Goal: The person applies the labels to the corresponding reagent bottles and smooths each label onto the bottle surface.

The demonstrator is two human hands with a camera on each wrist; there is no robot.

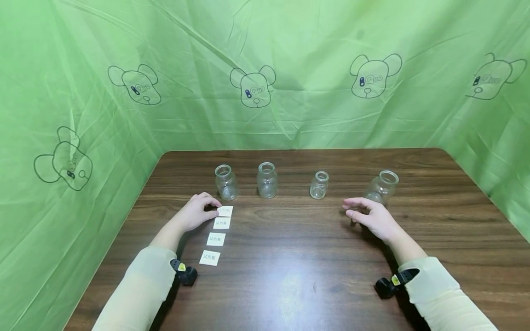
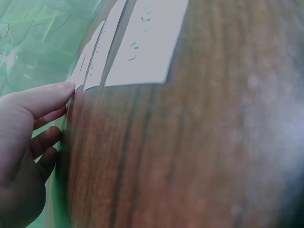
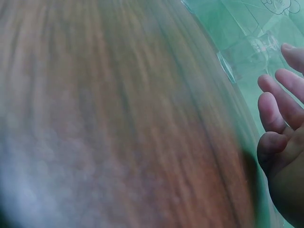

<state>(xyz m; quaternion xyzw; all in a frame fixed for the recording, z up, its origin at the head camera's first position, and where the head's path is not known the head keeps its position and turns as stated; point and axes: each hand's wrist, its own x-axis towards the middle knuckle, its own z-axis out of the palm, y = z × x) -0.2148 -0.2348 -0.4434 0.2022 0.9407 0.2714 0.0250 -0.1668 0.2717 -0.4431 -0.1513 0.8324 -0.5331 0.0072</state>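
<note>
Several white paper labels with printed characters lie in a column on the wooden table. At the far end of that column my left hand pinches the left edge of the farthest label between thumb and fingers. A nearer label fills the top of the left wrist view. My right hand hovers with loosely bent fingers and holds nothing. Just beyond it stands a clear glass jar, its lower part hidden by the hand; the right wrist view also shows a glass jar past the fingers.
Along the back stand more clear glass jars: a left jar, a second jar beside it, and a smaller jar right of centre. A green curtain with mouse-head drawings closes off the back and sides.
</note>
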